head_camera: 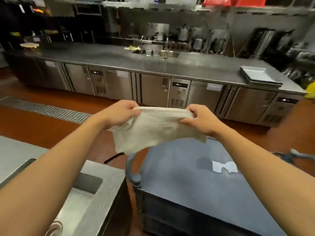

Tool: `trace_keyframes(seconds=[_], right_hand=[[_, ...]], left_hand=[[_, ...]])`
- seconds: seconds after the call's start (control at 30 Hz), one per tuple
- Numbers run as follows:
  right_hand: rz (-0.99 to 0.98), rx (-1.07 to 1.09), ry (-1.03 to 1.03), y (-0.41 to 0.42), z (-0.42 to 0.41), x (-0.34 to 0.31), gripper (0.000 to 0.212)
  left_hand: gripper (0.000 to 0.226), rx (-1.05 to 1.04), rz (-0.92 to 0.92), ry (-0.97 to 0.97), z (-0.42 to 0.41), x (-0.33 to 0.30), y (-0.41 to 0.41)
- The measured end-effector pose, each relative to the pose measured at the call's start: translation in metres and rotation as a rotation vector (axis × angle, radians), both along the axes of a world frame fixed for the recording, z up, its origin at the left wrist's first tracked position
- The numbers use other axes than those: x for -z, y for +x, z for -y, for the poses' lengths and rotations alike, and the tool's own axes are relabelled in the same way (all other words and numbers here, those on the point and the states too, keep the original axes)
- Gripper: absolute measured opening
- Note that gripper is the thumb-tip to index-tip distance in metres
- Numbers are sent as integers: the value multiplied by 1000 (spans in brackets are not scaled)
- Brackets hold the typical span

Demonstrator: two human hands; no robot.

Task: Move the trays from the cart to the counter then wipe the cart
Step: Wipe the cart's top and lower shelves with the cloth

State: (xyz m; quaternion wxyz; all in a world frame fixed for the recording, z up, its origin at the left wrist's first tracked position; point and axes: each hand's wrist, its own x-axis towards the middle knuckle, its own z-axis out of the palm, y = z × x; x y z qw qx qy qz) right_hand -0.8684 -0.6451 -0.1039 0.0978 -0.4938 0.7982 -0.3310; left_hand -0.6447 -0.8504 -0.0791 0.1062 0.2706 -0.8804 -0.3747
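A pale cloth (153, 130) hangs stretched between both my hands above the far end of the blue-grey cart (196, 184). My left hand (119, 114) grips its left top corner and my right hand (199, 120) pinches its right top corner. The cart top carries a wet patch and a bright reflection. A stack of metal trays (260, 77) lies on the long steel counter (119, 58), near its right end.
A steel sink unit (95, 193) stands at my lower left, close against the cart's rounded handle (134, 178). A floor drain grate (44, 109) crosses the reddish floor. Faucets, pots and canisters line the back of the counter.
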Motion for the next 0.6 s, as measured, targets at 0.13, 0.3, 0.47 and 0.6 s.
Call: trace_keyframes(seconds=[0.13,0.3,0.47,0.6], right_hand=[[-9,84,-25,-25,-69,-10,19],[114,156,39,-45,-118,7,25],[192,263,196,-67,-123,79,56],[263,272,349,-75,-106,157,77]], left_hand=[[20,8,-76,-66,-59,-3,-40],[23,81,-1,-29,-88,5,-80],[29,130,129,-48,-73,76,-130],[55,132,236,93,-62,162,-157]])
